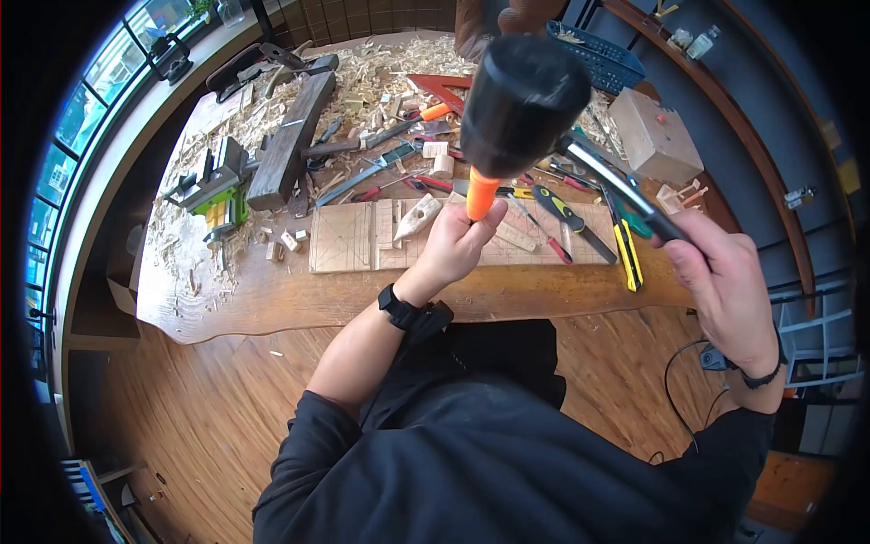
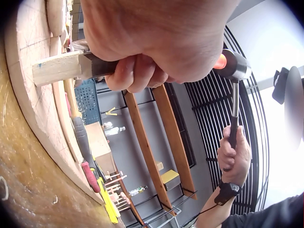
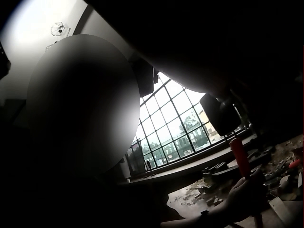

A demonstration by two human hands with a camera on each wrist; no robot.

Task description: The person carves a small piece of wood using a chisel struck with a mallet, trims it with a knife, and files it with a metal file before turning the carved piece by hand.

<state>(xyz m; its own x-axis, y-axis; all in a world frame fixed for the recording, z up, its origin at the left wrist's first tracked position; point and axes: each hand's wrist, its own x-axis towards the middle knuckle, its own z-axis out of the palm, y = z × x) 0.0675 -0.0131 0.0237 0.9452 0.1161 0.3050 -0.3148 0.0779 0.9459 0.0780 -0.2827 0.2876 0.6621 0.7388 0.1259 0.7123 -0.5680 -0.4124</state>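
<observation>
My left hand (image 1: pixel 458 243) grips an upright chisel by its orange handle (image 1: pixel 482 195). In the left wrist view the wide chisel blade (image 2: pixel 57 69) comes out below the fist, its edge right at a pale wooden board (image 1: pixel 343 240) along the bench front. My right hand (image 1: pixel 725 286) holds a mallet by its dark grip. The mallet's black head (image 1: pixel 524 113) is close over the handle's end and overlaps it in the head view; its shiny shaft (image 2: pixel 235 99) shows in the left wrist view. A carved pale wood piece (image 1: pixel 419 218) lies beside the left hand.
On the board lie a grey-and-green handled knife (image 1: pixel 557 208) and a yellow utility knife (image 1: pixel 627 254). Behind are files, a red square (image 1: pixel 441 89), wood shavings and a heavy dark wood block (image 1: pixel 294 140). A wooden box (image 1: pixel 657 136) stands at right, near a blue basket (image 1: pixel 598 59).
</observation>
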